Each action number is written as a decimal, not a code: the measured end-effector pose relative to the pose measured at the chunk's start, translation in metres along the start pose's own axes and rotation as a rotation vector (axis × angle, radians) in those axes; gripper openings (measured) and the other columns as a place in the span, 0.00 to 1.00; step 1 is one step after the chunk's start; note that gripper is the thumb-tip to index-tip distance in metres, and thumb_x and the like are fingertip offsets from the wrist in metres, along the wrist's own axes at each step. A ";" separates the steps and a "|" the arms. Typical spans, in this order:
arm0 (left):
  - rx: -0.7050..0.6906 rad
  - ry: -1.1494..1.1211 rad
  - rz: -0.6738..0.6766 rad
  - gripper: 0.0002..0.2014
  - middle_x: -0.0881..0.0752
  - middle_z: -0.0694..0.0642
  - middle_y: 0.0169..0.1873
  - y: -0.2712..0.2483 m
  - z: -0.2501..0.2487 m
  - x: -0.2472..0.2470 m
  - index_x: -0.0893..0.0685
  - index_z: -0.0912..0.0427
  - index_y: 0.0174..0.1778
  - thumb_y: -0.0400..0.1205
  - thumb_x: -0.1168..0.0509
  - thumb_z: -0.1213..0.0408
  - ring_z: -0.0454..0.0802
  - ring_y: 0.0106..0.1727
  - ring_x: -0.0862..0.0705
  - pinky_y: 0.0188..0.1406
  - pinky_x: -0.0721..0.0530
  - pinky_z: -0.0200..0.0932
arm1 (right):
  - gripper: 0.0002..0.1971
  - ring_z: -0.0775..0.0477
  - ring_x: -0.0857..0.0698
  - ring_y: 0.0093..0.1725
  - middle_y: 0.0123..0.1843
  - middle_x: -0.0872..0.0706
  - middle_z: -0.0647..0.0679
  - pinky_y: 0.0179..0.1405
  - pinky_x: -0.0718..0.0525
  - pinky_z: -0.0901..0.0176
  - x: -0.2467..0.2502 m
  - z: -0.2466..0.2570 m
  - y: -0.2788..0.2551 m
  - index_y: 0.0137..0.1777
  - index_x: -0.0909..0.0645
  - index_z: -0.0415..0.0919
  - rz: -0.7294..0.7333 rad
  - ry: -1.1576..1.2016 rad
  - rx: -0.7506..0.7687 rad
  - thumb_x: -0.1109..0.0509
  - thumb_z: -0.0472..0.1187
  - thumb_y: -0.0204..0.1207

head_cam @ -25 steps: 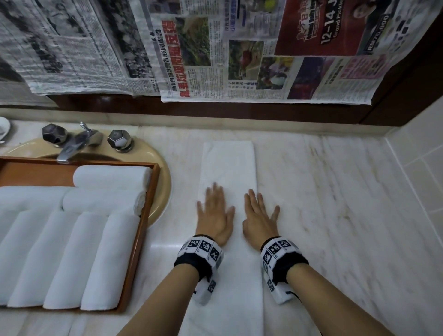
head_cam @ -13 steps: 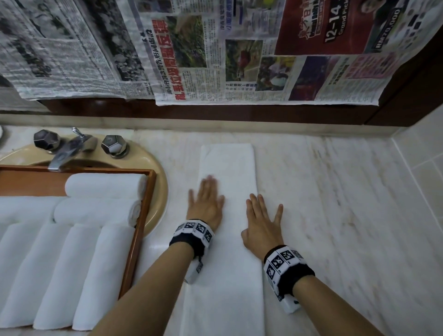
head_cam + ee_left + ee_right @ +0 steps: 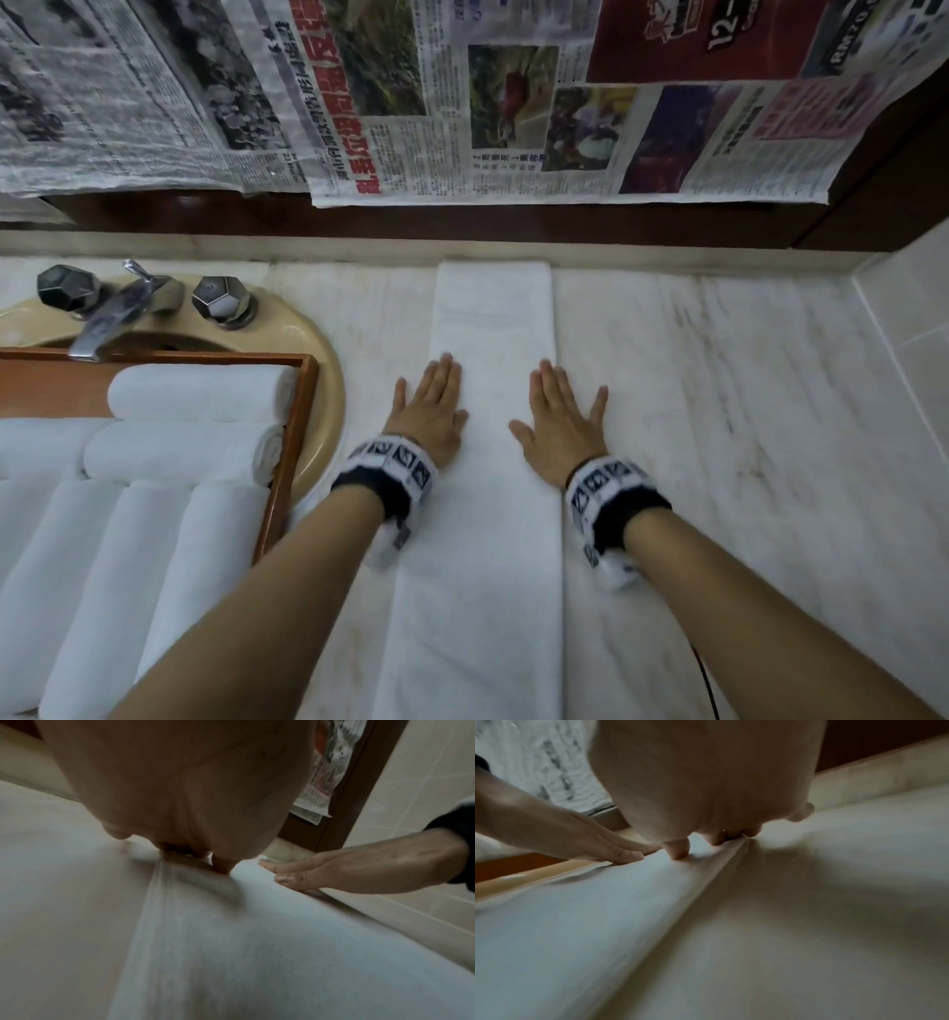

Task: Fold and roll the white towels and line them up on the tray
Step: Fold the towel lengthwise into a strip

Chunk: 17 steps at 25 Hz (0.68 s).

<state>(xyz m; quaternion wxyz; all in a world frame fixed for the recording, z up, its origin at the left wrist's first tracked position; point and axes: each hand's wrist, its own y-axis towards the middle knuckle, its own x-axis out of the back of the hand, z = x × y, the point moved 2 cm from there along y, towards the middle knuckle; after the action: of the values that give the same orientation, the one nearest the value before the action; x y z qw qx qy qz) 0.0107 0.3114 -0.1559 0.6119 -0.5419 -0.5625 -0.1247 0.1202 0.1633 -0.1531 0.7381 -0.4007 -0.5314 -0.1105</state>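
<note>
Both hands have slid apart to the folded towel's (image 3: 490, 514) edges. Left hand (image 3: 430, 411) and right hand (image 3: 561, 426) press flat, fingers straight, on the table (image 3: 744, 437).

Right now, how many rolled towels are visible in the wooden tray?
At least 6, possibly 7: two lie crosswise at the back, the upper and lower, and four lengthwise in front, rightmost. More may be hidden past the picture's left edge, where another white end shows.
</note>
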 end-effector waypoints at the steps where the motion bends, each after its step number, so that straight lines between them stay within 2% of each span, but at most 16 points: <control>1: 0.018 0.006 0.012 0.32 0.68 0.51 0.83 0.019 0.002 0.012 0.66 0.58 0.84 0.90 0.56 0.55 0.48 0.85 0.64 0.82 0.62 0.59 | 0.35 0.51 0.66 0.84 0.85 0.70 0.51 0.77 0.65 0.24 0.010 -0.005 0.021 0.85 0.64 0.42 0.023 -0.004 0.002 0.54 0.57 0.86; 3: 0.077 0.003 0.026 0.32 0.64 0.53 0.85 0.044 0.003 0.040 0.63 0.59 0.85 0.90 0.53 0.59 0.50 0.85 0.61 0.82 0.59 0.60 | 0.34 0.51 0.65 0.85 0.85 0.70 0.54 0.78 0.62 0.25 0.034 -0.010 0.052 0.86 0.63 0.44 0.104 0.038 0.012 0.51 0.54 0.87; 5: 0.091 0.026 -0.038 0.31 0.60 0.55 0.85 0.040 -0.005 0.055 0.59 0.60 0.85 0.89 0.51 0.63 0.52 0.86 0.58 0.83 0.56 0.61 | 0.35 0.50 0.64 0.85 0.86 0.68 0.55 0.79 0.59 0.26 0.046 -0.007 0.050 0.86 0.61 0.45 0.086 0.091 0.043 0.47 0.52 0.87; 7: 0.001 0.018 -0.068 0.30 0.59 0.54 0.85 0.006 -0.022 0.043 0.58 0.59 0.86 0.89 0.52 0.63 0.52 0.86 0.57 0.82 0.53 0.61 | 0.35 0.49 0.65 0.85 0.86 0.68 0.54 0.79 0.58 0.27 0.032 0.010 0.010 0.86 0.61 0.45 0.067 0.091 0.138 0.46 0.53 0.86; 9: -0.150 0.039 -0.039 0.29 0.62 0.51 0.85 -0.049 -0.033 -0.003 0.59 0.56 0.86 0.90 0.53 0.60 0.50 0.85 0.59 0.82 0.54 0.61 | 0.35 0.51 0.67 0.84 0.85 0.70 0.55 0.79 0.61 0.26 -0.009 0.019 -0.047 0.86 0.62 0.47 0.110 0.044 0.225 0.48 0.55 0.86; 10: -0.184 0.031 -0.019 0.29 0.64 0.49 0.84 -0.074 -0.027 -0.028 0.60 0.54 0.86 0.90 0.54 0.59 0.49 0.85 0.62 0.83 0.56 0.61 | 0.35 0.52 0.69 0.84 0.84 0.72 0.55 0.78 0.62 0.25 -0.029 0.014 -0.071 0.85 0.64 0.47 0.131 0.025 0.221 0.50 0.57 0.86; 11: -0.154 0.004 -0.022 0.29 0.67 0.48 0.84 -0.092 -0.015 -0.047 0.63 0.51 0.85 0.90 0.56 0.57 0.49 0.85 0.65 0.83 0.58 0.61 | 0.36 0.53 0.70 0.83 0.84 0.74 0.55 0.77 0.63 0.24 -0.044 0.002 -0.087 0.85 0.66 0.46 0.133 0.025 0.162 0.53 0.57 0.86; 14: 0.211 -0.181 -0.125 0.29 0.69 0.52 0.83 -0.110 0.027 -0.066 0.66 0.54 0.84 0.90 0.62 0.52 0.51 0.84 0.68 0.82 0.63 0.61 | 0.35 0.50 0.74 0.82 0.82 0.78 0.53 0.76 0.65 0.22 -0.054 -0.035 -0.107 0.83 0.72 0.44 0.121 0.138 -0.177 0.59 0.59 0.86; 15: 0.235 -0.202 -0.127 0.29 0.69 0.53 0.83 -0.114 0.026 -0.067 0.65 0.55 0.84 0.90 0.62 0.51 0.52 0.84 0.67 0.82 0.64 0.61 | 0.36 0.48 0.74 0.82 0.82 0.78 0.52 0.75 0.66 0.21 -0.054 -0.033 -0.115 0.83 0.73 0.43 0.116 0.150 -0.215 0.60 0.59 0.86; 16: 0.164 -0.188 -0.132 0.30 0.69 0.53 0.83 -0.123 0.012 -0.069 0.65 0.56 0.85 0.90 0.62 0.51 0.52 0.84 0.67 0.81 0.64 0.61 | 0.36 0.47 0.75 0.82 0.81 0.79 0.52 0.75 0.66 0.21 -0.056 -0.019 -0.129 0.82 0.74 0.43 0.109 0.144 -0.166 0.59 0.59 0.86; 17: 0.040 -0.151 -0.126 0.29 0.69 0.52 0.83 -0.132 -0.007 -0.077 0.65 0.55 0.85 0.90 0.61 0.51 0.51 0.84 0.68 0.81 0.64 0.60 | 0.35 0.48 0.75 0.81 0.81 0.80 0.52 0.75 0.66 0.21 -0.063 0.000 -0.143 0.82 0.74 0.43 0.098 0.111 -0.041 0.58 0.57 0.87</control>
<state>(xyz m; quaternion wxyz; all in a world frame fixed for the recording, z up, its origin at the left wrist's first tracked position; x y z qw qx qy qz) -0.1117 0.2199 -0.1486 0.5693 -0.5008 -0.6426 -0.1104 0.0100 0.0535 -0.1410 0.7626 -0.4343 -0.4672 -0.1071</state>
